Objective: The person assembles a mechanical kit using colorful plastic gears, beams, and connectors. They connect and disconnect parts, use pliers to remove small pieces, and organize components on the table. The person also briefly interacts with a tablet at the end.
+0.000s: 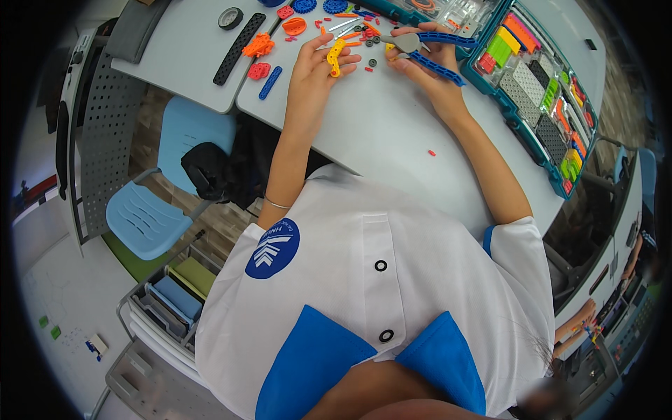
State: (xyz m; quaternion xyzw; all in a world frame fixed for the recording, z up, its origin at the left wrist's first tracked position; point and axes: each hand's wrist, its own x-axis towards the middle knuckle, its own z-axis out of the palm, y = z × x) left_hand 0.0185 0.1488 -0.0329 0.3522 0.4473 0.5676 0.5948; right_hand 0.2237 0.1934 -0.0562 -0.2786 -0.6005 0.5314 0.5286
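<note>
My left hand (320,66) rests on the white table (392,133) and holds a small yellow plastic piece (335,57) between thumb and fingers. My right hand (428,61) grips blue-handled pliers (432,52), their grey jaws pointing left toward the yellow piece. Loose orange, red and blue construction parts (350,24) and small black rings lie scattered just beyond both hands.
An open teal parts case (542,91) with sorted coloured pieces lies at the right. A black perforated strip (239,47), a black wheel (230,17) and an orange cluster (260,46) sit to the left. A light blue chair (168,182) stands beside the table. Another person's hand (574,323) shows at the lower right.
</note>
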